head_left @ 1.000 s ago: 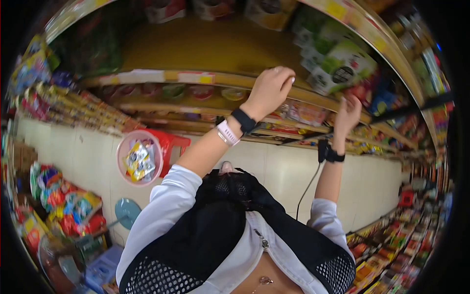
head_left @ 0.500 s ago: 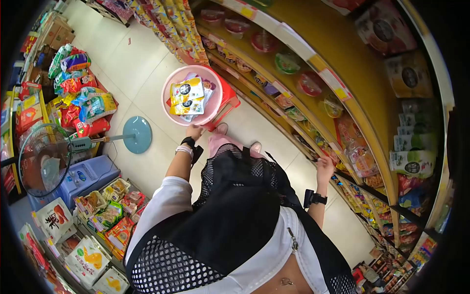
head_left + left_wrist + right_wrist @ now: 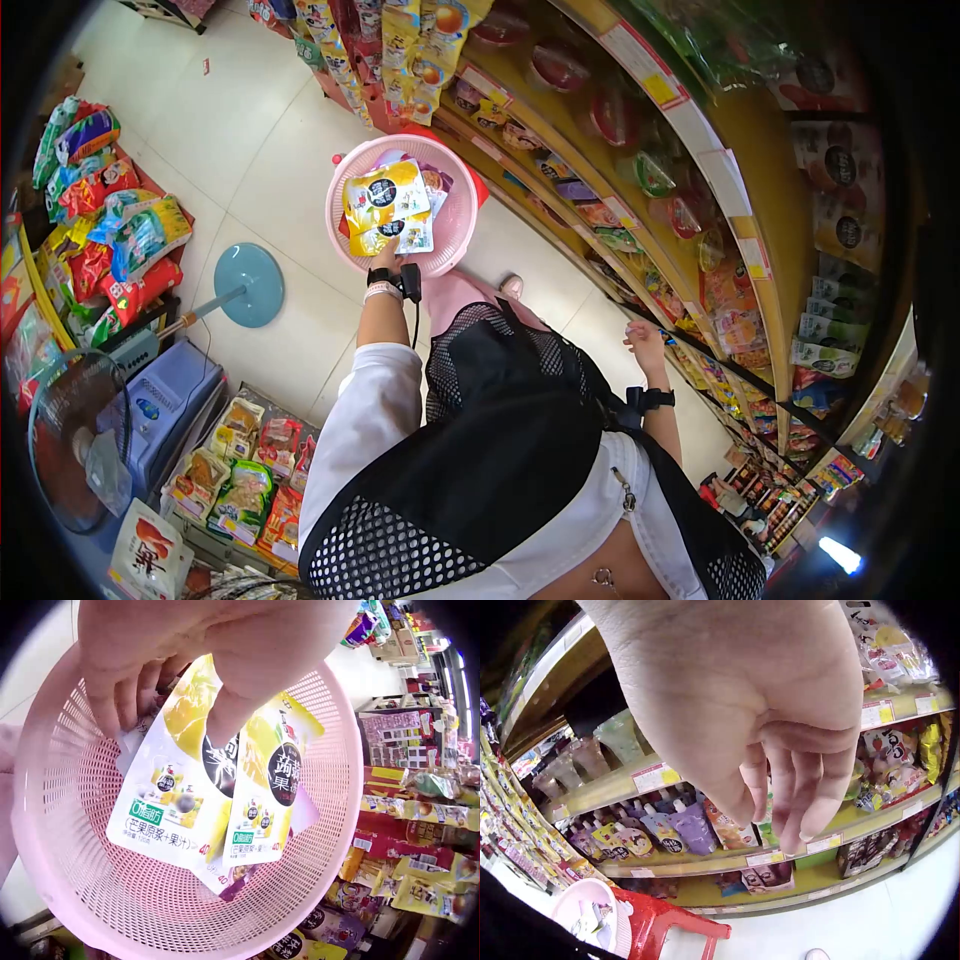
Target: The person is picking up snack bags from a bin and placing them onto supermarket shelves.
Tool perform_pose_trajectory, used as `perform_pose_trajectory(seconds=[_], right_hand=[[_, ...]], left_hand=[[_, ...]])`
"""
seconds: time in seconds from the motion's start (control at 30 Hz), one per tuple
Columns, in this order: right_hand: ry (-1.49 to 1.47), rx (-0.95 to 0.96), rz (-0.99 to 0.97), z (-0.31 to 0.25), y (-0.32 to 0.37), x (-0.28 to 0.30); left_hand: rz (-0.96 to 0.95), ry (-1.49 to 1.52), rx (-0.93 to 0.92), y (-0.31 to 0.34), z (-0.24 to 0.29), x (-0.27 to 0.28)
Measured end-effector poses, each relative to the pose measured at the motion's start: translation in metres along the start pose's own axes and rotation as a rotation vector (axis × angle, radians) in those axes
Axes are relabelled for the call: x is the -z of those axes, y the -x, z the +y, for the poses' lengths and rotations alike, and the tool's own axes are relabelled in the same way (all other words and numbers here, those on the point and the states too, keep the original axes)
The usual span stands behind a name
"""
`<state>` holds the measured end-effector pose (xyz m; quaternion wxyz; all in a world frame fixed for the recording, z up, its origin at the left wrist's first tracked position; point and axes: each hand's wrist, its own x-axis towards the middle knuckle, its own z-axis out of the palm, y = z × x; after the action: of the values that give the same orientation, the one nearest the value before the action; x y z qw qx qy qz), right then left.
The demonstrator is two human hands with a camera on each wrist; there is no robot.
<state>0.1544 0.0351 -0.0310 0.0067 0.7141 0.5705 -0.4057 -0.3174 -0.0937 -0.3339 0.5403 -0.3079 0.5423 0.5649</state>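
My left hand (image 3: pixel 202 645) reaches into a pink plastic basket (image 3: pixel 462 215). Its thumb lies over the front of a yellow-and-white jelly pouch (image 3: pixel 161 814) and the other fingers curl at the pouch's side, pinching it. Beside that pouch lies a matching pouch (image 3: pixel 259 814), with a purple packet partly hidden underneath. My right hand (image 3: pixel 647 345) hangs in front of the shelves, fingers loosely bent and holding nothing. In the right wrist view, spouted drink pouches (image 3: pixel 694 825) stand on the shelf behind this hand.
A red stool (image 3: pixel 656 922) supports the basket. Stocked shelves (image 3: pixel 735 195) run along the right, with hanging yellow snack bags (image 3: pixel 425 60) beyond the basket. To the left are a fan's blue base (image 3: pixel 250 285), a pile of bagged goods (image 3: pixel 150 240) and packaged food (image 3: pixel 240 495).
Both hands have come away from the shelf, and the view has turned left toward the basket. My left hand has moved into the basket onto a pouch; my right hand has lowered.
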Motion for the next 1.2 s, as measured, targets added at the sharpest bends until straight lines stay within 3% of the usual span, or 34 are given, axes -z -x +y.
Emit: perform_pose_trajectory(seconds=[0.07,0.13,0.27,0.33,0.37,0.4,0.53,0.7,0.73,0.8,0.83,0.87,0.93,1.07,1.2], right_hand=[[-0.022,-0.021,0.007,-0.012,0.003,-0.009],[-0.02,-0.019,-0.013,-0.028,0.006,-0.017],[-0.015,-0.031,-0.048,-0.034,0.006,-0.03],[-0.039,-0.056,-0.071,-0.03,0.01,-0.039],[-0.041,-0.059,-0.066,-0.029,0.012,-0.042],[-0.037,-0.059,-0.064,-0.03,0.014,-0.046],[-0.019,-0.053,-0.058,-0.035,0.017,-0.05],[-0.003,0.023,-0.019,-0.051,0.003,-0.048],[-0.007,0.087,-0.018,-0.058,-0.001,-0.05],[0.011,0.194,-0.023,-0.074,-0.016,-0.057],[0.021,0.264,-0.025,-0.096,-0.016,-0.059],[0.035,0.334,-0.027,-0.122,-0.013,-0.058],[0.034,0.455,-0.107,-0.154,-0.017,-0.052],[-0.016,0.589,-0.181,-0.188,-0.002,-0.049],[-0.102,0.625,-0.275,-0.173,0.007,-0.045]], left_hand=[[0.166,0.064,-0.021,0.035,0.02,-0.017],[0.203,0.162,-0.09,0.022,0.025,-0.016],[0.118,0.169,-0.162,0.021,0.048,-0.029],[0.275,0.206,-0.121,0.02,0.053,-0.034],[0.234,0.186,-0.026,-0.004,0.055,-0.018],[0.171,0.199,-0.049,-0.007,0.057,-0.011],[0.232,0.139,-0.123,-0.009,0.066,-0.013],[0.036,-0.205,-0.735,0.016,0.047,-0.033],[-0.029,-0.275,-0.796,0.048,0.052,-0.045],[-0.12,-0.3,-0.683,0.082,0.054,-0.061],[-0.049,-0.645,-0.956,0.107,0.057,-0.061],[-0.089,-0.783,-1.055,0.108,0.057,-0.061],[-0.359,-0.692,-0.841,0.143,0.065,-0.083],[-0.564,-0.977,-0.992,0.228,0.076,-0.131],[-0.783,-0.925,-0.899,0.318,0.059,-0.182]])
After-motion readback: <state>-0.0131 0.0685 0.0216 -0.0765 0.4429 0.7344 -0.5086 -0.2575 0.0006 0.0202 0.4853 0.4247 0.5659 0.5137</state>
